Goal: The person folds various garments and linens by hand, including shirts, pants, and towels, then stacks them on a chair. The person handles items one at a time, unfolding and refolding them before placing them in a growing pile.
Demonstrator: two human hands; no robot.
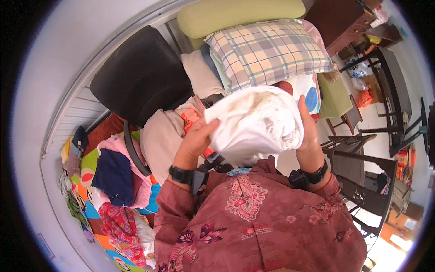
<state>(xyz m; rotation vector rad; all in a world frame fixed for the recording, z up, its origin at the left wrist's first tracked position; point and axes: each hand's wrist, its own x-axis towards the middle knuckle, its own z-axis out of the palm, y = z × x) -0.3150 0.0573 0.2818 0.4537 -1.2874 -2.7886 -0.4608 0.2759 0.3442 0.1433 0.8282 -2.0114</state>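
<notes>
A bunched white cloth (244,115) is held up before my chest between both hands. My left hand (197,134) grips its left edge, thumb laid over the fabric. On the other side my right hand (308,125) bears against the gathered folds, thumb pointing up and the fingers hidden behind the cloth. Below and behind it lie a folded beige cloth (159,132) and a red-orange patterned cloth (190,115), near a black chair (142,74). Just beyond the white cloth rests a plaid pillow (268,51) on a stack of folded textiles.
A green bolster (241,15) lies behind the pillow. On the left, a navy folded cloth (114,176), a pink garment (142,187) and a red floral cloth (120,227) lie on a colourful cover. Dark wooden chairs (367,183) stand to the right.
</notes>
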